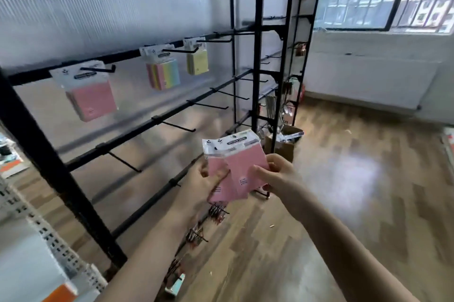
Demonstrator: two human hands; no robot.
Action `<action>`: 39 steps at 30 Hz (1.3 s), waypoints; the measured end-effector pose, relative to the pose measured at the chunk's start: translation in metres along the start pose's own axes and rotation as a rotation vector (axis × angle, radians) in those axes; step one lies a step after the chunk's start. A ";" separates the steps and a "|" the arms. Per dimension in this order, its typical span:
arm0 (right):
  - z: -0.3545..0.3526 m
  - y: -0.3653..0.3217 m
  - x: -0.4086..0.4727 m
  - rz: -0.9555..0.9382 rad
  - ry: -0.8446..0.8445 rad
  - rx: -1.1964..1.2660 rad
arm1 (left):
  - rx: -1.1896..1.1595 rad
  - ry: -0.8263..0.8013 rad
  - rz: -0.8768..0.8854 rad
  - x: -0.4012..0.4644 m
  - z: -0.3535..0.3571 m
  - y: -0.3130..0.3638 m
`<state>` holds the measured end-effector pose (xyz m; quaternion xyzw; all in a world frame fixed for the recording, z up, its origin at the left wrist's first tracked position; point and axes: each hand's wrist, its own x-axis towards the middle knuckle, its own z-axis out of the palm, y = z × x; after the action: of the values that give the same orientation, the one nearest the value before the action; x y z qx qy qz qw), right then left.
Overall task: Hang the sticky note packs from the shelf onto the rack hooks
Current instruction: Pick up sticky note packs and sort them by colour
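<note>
Hands hold two pink packs: left hand (204, 178) grips one pack (217, 178), right hand (275, 174) grips the other pack (245, 166).

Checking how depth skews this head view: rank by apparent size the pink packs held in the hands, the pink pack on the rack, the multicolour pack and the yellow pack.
1. Held pink packs, two overlapping and nearest the camera.
2. Hanging pink pack.
3. Multicolour pack.
4. Yellow pack.

The hanging ones shrink with distance along the rack, so their true sizes may match.

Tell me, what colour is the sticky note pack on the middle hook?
Striped pastel pink, yellow, green and blue: the middle sticky note pack, head view.
</note>
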<state>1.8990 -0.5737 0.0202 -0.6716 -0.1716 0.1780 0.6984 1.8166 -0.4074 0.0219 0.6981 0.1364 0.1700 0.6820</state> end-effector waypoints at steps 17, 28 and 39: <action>-0.037 -0.075 0.221 -0.234 -0.145 -0.060 | 0.029 0.023 0.189 0.195 0.012 0.048; 0.067 -0.085 0.258 -0.198 -0.656 0.101 | -0.090 0.583 0.347 0.132 -0.051 0.061; 0.158 -0.127 0.216 -0.438 -1.057 0.086 | 0.068 0.842 0.273 0.063 -0.070 0.107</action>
<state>2.0157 -0.3363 0.1534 -0.4111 -0.6252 0.3478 0.5649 1.8394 -0.3212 0.1329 0.6018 0.3141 0.5234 0.5150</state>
